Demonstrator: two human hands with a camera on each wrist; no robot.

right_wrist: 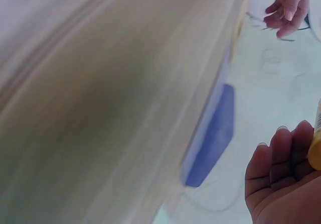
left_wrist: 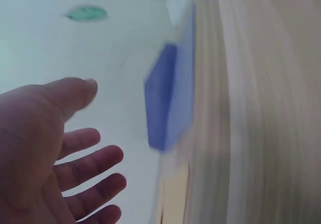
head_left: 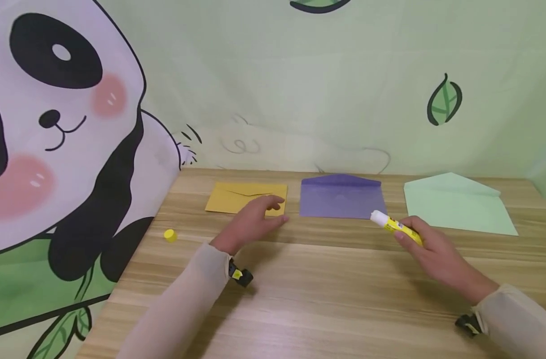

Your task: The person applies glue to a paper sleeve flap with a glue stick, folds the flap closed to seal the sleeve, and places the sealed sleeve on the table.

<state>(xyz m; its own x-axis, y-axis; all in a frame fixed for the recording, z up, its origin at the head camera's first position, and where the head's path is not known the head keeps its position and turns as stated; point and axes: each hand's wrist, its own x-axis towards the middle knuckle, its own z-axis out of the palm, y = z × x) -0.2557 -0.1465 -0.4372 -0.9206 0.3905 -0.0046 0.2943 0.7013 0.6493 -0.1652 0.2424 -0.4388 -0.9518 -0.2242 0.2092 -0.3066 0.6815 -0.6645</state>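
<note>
My right hand [head_left: 439, 252] grips a yellow glue stick [head_left: 396, 225] by its barrel, white end pointing up and left, above the table close to the purple envelope [head_left: 335, 202]. Above the right end of the yellow envelope [head_left: 230, 199], my left hand [head_left: 257, 217] hovers with relaxed fingers and holds nothing. Its spread fingers [left_wrist: 103, 176] show in the left wrist view. The purple envelope's flap is raised at the back. To the right lies a mint green envelope [head_left: 456, 214], its flap also unfolded. A small yellow cap [head_left: 170, 235] rests near the table's left edge.
The wooden table [head_left: 326, 299] meets a pale green wall cloth [head_left: 277, 89] right behind the row of envelopes. A printed panda [head_left: 89, 164] covers the cloth at left. Both wrists wear dark straps with small devices.
</note>
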